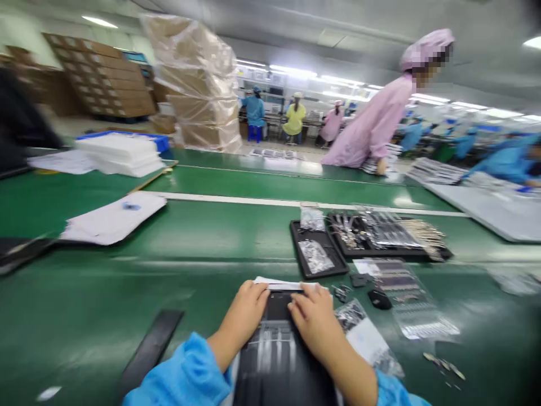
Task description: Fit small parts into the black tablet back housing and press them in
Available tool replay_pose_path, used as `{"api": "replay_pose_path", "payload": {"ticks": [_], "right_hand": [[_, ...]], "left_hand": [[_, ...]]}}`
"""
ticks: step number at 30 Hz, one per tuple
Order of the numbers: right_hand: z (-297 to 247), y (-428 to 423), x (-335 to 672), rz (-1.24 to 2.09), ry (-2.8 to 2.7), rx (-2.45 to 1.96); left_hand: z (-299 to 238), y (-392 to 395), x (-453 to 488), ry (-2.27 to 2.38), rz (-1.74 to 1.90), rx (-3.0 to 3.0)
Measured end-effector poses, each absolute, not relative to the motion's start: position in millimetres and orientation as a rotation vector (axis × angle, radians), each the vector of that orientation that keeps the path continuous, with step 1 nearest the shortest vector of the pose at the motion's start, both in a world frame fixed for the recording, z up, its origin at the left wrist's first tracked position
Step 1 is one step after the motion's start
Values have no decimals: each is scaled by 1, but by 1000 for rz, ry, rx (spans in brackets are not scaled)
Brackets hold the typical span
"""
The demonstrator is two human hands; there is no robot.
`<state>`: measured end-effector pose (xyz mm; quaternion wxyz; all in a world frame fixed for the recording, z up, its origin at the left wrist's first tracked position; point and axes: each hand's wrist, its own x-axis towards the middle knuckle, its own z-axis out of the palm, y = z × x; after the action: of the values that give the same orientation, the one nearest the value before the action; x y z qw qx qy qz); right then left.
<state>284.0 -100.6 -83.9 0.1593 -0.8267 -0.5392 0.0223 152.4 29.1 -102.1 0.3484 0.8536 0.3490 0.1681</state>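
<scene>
A flat black panel point(284, 369) with a glossy surface lies in front of me, a white sheet point(281, 283) showing at its far edge. My left hand point(247, 309) grips the panel's far left corner, fingers bent over the side. At the far right corner my right hand point(315, 316) holds the panel, its fingers curled on the edge and thumb side partly hidden. Just right of that hand are small metal parts point(342, 291) and a clear bag of parts point(351, 316). Whether the panel is a finished device cannot be made out.
A black strip point(150, 349) lies left on the green bench point(211, 237). Beyond are a black tray point(320, 265) with bagged parts, another filled tray point(380, 234) and white papers point(114, 217). A person in pink point(376, 124) leans across the far side.
</scene>
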Motion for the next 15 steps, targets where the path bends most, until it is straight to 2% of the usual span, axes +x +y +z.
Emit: {"api": "replay_pose_path", "payload": {"ticks": [6,15], "right_hand": [[-99,-179,284,56,-1181,-2506],[-198,-303,301,-298,-787,-2762]], "left_hand": [[-127,52,155,880,518,2277],[-128,63,155,865,539,2379]]}}
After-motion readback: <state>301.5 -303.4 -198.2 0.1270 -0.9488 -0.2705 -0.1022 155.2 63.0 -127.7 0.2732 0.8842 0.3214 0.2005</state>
